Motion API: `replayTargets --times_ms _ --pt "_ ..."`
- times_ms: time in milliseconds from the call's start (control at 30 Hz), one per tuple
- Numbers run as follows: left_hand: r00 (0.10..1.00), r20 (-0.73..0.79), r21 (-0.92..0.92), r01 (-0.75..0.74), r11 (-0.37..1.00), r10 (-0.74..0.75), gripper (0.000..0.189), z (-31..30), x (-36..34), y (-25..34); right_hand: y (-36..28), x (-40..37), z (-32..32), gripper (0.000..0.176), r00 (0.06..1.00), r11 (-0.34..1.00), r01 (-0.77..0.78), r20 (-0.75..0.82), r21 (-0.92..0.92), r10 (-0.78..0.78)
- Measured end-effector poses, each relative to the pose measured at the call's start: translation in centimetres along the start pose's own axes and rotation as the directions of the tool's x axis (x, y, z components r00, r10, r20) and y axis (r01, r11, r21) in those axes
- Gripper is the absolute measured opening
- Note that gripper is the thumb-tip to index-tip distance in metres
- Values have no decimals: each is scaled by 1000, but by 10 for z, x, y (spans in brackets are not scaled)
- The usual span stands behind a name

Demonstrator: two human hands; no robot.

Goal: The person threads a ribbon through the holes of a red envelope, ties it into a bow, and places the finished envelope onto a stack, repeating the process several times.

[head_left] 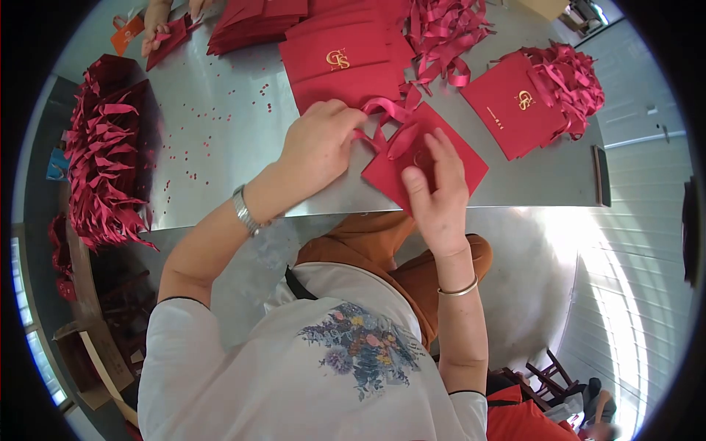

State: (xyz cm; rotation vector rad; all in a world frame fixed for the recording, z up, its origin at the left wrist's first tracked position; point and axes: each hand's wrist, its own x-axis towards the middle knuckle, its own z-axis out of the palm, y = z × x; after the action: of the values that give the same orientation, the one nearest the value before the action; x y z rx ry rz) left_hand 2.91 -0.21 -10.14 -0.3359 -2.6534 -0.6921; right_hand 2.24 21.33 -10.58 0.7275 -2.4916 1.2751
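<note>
In the head view, a small red paper gift bag (465,158) lies tilted near the table's front edge. Pink ribbon (401,140) loops from its upper left side. My left hand (318,143) has its fingers closed at the end of this ribbon. Flat on the bag's face rests my right hand (441,187), thumb and fingers apart, covering most of the gold print. Just beyond my left hand, a fanned stack of red bags (331,77) shows a gold logo.
To the right are finished-looking red bags (507,110) with bunched ribbons. Loose ribbons (448,33) heap at the back. A ribboned row of bags (107,154) lines the left side. Red dots scatter over the metal table (220,169). Another person's hand (156,37) holds a red piece.
</note>
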Motion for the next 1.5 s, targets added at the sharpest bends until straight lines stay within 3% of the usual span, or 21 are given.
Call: replayTargets --times_ms 67,100,167,267,300,400,433,533,567,633,733,767,833,867,1067,1100,1233,1300,1400,1433,1500 --pt "957 -273 75 -76 994 93 22 -10 -8 18 3 6 -4 45 987 985 -147 -44 88 152" --pt "958 -265 23 -108 994 111 28 -12 -18 22 -2 11 -9 44 978 967 -202 -13 156 206" --pt "980 -188 -32 -67 997 60 26 -16 -29 46 2 20 -15 44 994 991 -92 48 -97 97" --pt "998 -59 19 -1 1000 2 28 -3 -35 54 3 36 -23 59 997 829 -8 56 -559 47" --pt "997 -29 62 66 996 -64 28 3 -36 55 13 41 -25 68 968 880 -94 164 -465 190" --pt "991 -137 92 19 996 -6 32 12 -40 54 -4 48 -52 71 926 862 -188 208 -470 316" --pt "991 -135 61 15 998 -7 32 12 -41 54 4 49 -55 67 933 907 -259 158 -331 324" --pt "989 -140 44 -37 998 43 34 11 -41 52 23 41 -65 50 957 974 -215 182 -68 224" --pt "987 -159 -14 -15 1000 13 37 13 -42 51 29 40 -74 50 959 973 -217 168 -72 226" --pt "983 -150 -73 93 993 -103 39 13 -45 53 33 37 -97 28 896 814 -434 282 386 344" --pt "992 -119 -5 49 999 -49 36 13 -45 53 36 42 -122 15 902 495 -214 -23 842 430" --pt "993 -115 40 20 999 -16 35 13 -45 53 38 47 -123 15 846 501 -90 -199 861 494" --pt "993 -117 55 -15 998 21 34 13 -43 53 60 60 -115 16 767 650 64 -454 757 454" --pt "993 -113 75 -38 996 47 33 13 -44 54 73 62 -112 18 757 803 -80 -488 590 434" --pt "993 -112 35 -22 999 26 23 12 -44 55 106 49 -76 53 758 911 -269 -515 313 401" --pt "995 -96 27 -13 1000 16 23 11 -43 56 105 45 -71 65 757 915 -379 -523 137 391" --pt "997 -77 -31 -30 999 27 22 8 -40 54 105 48 -69 73 728 898 -430 -554 90 404" --pt "990 38 -267 142 953 -136 23 6 -32 57 105 56 -73 73 717 896 -427 -559 119 416" --pt "1000 23 -297 23 954 -17 26 12 7 61 101 66 -81 71 700 885 -449 -567 124 435" --pt "994 57 -393 106 914 -91 31 19 26 63 102 70 -84 69 711 883 -444 -539 154 451" --pt "995 -57 -274 -90 957 77 40 42 76 62 103 74 -88 67 722 882 -433 -514 186 463"
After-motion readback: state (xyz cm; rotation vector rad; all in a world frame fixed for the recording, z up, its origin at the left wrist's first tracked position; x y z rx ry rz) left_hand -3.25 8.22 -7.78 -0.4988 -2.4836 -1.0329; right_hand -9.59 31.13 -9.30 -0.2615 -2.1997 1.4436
